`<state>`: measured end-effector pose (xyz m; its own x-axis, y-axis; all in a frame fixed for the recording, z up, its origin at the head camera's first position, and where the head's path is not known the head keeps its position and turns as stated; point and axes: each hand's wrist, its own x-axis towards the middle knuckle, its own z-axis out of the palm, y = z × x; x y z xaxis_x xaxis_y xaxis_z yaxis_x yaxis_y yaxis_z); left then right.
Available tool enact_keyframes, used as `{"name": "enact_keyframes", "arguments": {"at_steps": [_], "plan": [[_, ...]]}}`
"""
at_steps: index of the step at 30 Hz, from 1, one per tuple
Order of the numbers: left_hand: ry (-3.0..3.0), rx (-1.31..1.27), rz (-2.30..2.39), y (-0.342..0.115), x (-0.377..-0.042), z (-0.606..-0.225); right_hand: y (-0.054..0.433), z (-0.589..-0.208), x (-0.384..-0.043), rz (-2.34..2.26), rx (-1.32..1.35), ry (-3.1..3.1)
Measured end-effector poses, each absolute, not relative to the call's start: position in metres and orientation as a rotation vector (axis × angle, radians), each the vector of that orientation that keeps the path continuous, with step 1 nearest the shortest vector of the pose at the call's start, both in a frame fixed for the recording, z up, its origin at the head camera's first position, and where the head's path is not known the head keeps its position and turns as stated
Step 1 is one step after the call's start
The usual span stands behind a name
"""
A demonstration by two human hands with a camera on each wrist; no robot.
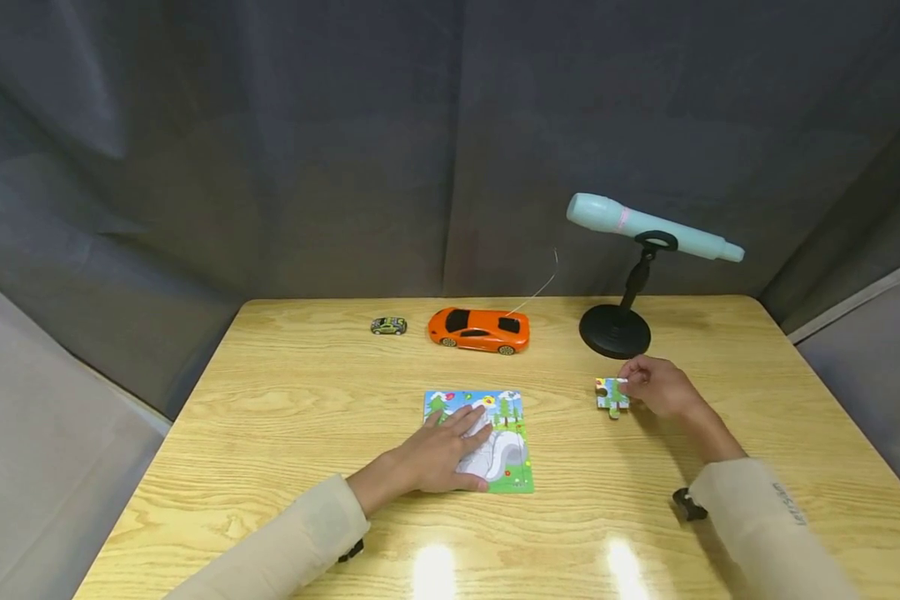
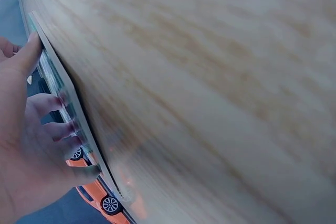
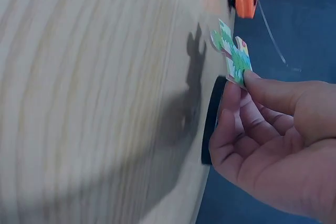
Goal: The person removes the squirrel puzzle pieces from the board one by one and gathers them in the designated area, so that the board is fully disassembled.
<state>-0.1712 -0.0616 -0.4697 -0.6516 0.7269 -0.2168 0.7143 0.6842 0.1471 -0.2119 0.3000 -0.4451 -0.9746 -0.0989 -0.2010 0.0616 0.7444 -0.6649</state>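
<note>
Across a pale yellow wood-grain table (image 1: 307,383), a beige right sleeve (image 1: 761,500) carries dark lettering too small to read surely. A flat, square printed puzzle board (image 1: 512,454), with blue sky, green trees and a grey-and-white middle, lies beneath the left hand (image 1: 446,454), whose fingers spread over it, gripping nothing. The right hand (image 1: 663,387), fingers curled, pinches 1 knobbed jigsaw piece (image 1: 612,398), printed with a green tree, just above the table, right of the board.
</note>
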Motion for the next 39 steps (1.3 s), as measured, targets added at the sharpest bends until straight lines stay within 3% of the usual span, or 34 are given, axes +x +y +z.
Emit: {"name": "enact_keyframes", "arguments": {"at_steps": [23, 39], "plan": [[2.651, 1.166, 0.051, -0.063, -0.172, -0.469, 0.318, -0.460, -0.217, -0.821, 0.010, 2.815], [2.681, 1.207, 0.056, -0.061, -0.175, -0.463, 0.252, -0.446, -0.225, -1.005, -0.113, 2.787]]}}
